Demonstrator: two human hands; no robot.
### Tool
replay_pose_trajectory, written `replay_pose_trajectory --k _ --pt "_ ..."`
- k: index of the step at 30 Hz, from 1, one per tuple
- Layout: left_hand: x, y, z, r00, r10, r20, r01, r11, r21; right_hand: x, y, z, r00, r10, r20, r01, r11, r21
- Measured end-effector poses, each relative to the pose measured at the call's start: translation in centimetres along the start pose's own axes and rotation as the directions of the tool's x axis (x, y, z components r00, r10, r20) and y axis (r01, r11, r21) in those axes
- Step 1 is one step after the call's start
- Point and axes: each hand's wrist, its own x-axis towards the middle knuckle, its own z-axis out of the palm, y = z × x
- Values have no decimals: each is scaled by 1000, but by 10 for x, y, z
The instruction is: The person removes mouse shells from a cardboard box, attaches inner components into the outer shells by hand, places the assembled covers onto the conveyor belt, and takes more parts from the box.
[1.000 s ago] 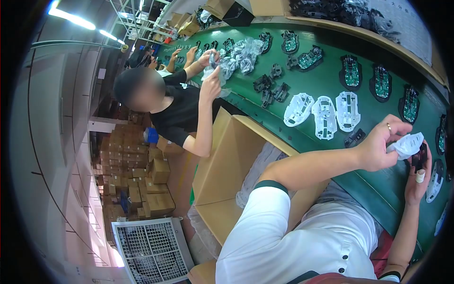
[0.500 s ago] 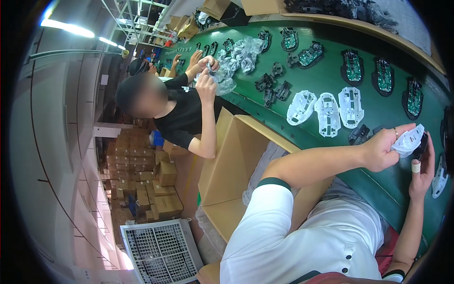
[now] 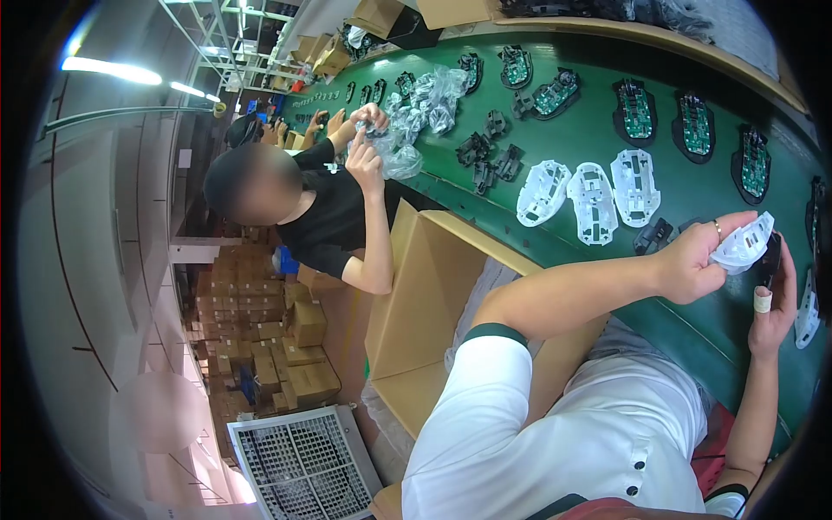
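My left hand (image 3: 693,264), with a ring on one finger, pinches a white plastic shell (image 3: 744,243) shaped like a computer mouse cover. Close beside it, my right hand (image 3: 774,303), its thumb wrapped in a bandage, is closed on a black plastic part (image 3: 769,260); the fingers hide much of that part. Left of my hands on the green table lie a white shell (image 3: 637,186), another white shell (image 3: 594,204) and a third white shell (image 3: 544,192). A dark plastic piece (image 3: 652,236) sits by my left wrist.
Black mouse bases with green circuit boards (image 3: 635,113) line the green table (image 3: 555,238). Small black parts (image 3: 475,149) and clear plastic bags (image 3: 438,100) lie farther left. An open cardboard box (image 3: 429,295) stands against the table edge. A co-worker (image 3: 329,204) in black handles something beside it.
The view has shifted slightly. The white shell in my left hand has tilted and moved slightly up, showing more of the black part in my right hand. Both hands keep their hold.
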Motion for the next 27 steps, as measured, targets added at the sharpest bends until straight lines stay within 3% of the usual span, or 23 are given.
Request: replay_pose_trajectory --k 5,7,10,12,14,21,24,27 --pt "-4 -4 -9 998 60 -23 -58 996 69 1 -1 13 998 65 1 -65 998 21" --pt "-4 -6 -2 1000 20 -10 -20 1000 -12 3 -20 13 994 105 -2 -105 994 -32" --pt "-3 9 -4 991 -134 -14 129 973 -193 5 -29 12 990 143 -10 -138 969 204" --pt "-4 4 -9 998 -55 -23 51 985 -162 7 -27 15 991 135 12 -134 957 259" --pt "-6 13 -10 984 -173 -48 160 966 -201 10 -27 22 999 34 -33 -25 970 241" --pt "-10 15 -12 985 -164 -47 147 955 -258 14 -36 26 991 -21 -129 43 984 172" --pt "-10 16 -13 988 -152 -34 141 964 -224 19 -39 23 989 -123 -82 119 992 -43" --pt "-12 20 -13 990 -139 -21 135 983 -124 19 -43 23 996 -69 -62 61 992 -111"
